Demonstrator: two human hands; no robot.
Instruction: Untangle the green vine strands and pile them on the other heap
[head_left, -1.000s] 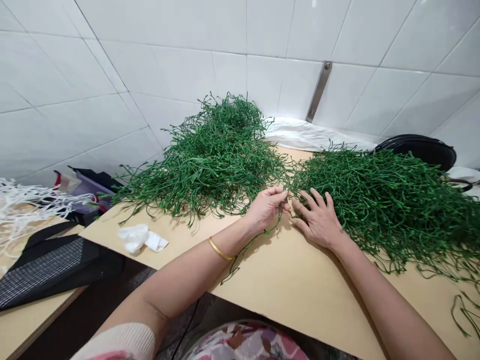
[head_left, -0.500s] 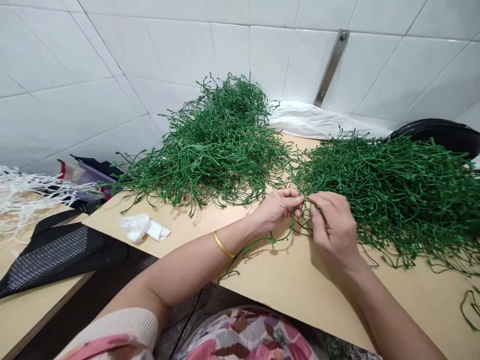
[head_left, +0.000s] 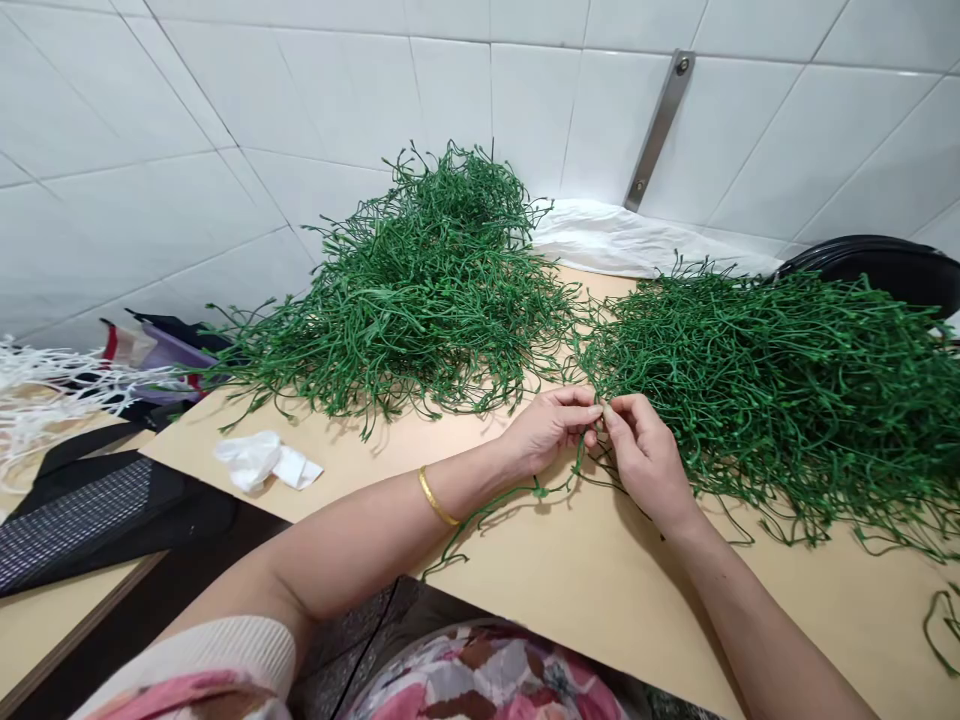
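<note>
My left hand (head_left: 559, 425) pinches a thin green plastic stem (head_left: 491, 508), its fingertips closed around it. From those fingers the stem trails down and to the left across the tan tabletop (head_left: 555, 560), with small side branches. My right hand (head_left: 645, 450) is also in a pinch, thumb and finger meeting the left fingertips on the same green stem; the exact joint between them is hidden. Just beyond my hands lies a large pile of similar green stems (head_left: 810, 390) on the right. A second pile of green stems (head_left: 420, 290) rises on the left.
Crumpled white tissue (head_left: 266, 462) lies near the table's left edge. White strands (head_left: 67, 385) and a black mesh piece (head_left: 82, 520) rest on another surface at left. A white plastic sheet (head_left: 637, 235) and black round object (head_left: 877, 268) are by the tiled wall.
My right hand has turned and moved slightly left, its thumb and finger now pressed against my left fingertips. The view has shifted a little. My left hand stays pinched.
</note>
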